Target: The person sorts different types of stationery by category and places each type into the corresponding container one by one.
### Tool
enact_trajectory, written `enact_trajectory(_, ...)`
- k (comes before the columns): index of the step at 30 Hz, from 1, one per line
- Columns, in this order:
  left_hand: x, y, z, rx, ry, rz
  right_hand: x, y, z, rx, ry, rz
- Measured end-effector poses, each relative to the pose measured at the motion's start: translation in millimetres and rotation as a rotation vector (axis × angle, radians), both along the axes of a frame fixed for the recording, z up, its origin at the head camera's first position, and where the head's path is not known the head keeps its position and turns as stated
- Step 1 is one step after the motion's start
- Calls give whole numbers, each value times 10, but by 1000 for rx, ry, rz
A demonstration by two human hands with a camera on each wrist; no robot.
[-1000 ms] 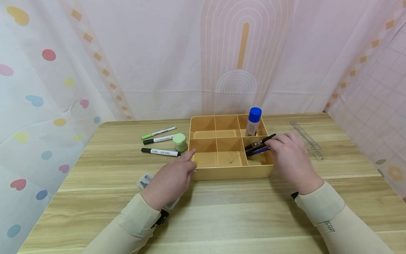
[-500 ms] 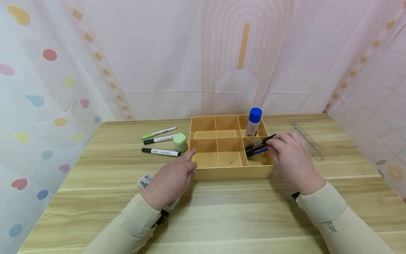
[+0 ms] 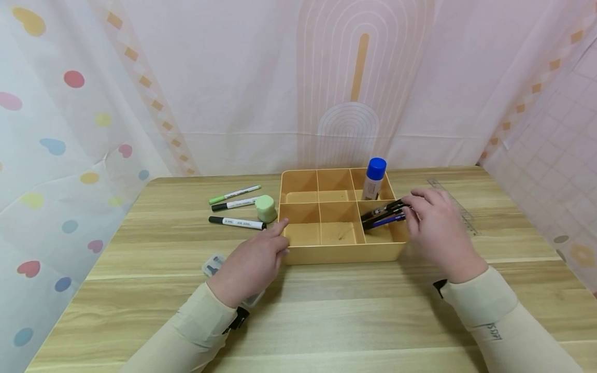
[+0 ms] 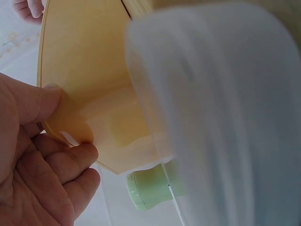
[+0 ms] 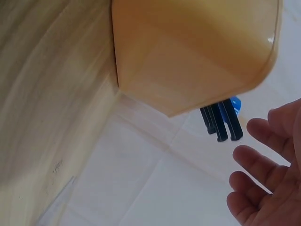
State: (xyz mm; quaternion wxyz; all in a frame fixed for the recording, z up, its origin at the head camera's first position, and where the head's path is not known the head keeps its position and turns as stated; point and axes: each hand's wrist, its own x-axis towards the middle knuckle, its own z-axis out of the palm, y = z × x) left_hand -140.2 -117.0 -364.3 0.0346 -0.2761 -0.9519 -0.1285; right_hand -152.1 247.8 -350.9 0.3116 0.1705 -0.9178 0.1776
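Left hand pinching tray corner, right hand loose, pens in front-right bin.
Three markers and green bottle on desk left of tray; clear case partly hidden by left hand, gripping front-left corner of tray. Pens lean on right rim, blue-capped tube behind. Right hand just beside, fingers relaxed, holding nothing. Ruler beyond.

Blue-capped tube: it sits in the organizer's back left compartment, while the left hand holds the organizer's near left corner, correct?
Not quite: the blue-capped tube sits in the back right compartment of the organizer, as the head view shows, while the left hand holds its near left corner.
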Motion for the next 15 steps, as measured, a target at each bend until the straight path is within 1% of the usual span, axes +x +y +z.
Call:
enact_trajectory(5,4,-9,22,1,-15,4,-23,82,72,-64,13,5)
enact_trajectory(9,7,-3,35,1,-32,8,-30,170,124,-90,14,-24)
enact_trajectory(12,12,4,45,1,-44,11,-20,248,172,-97,-49,-74)
enact_trajectory(15,15,9,55,3,-53,16,-7,348,229,-101,-165,-136)
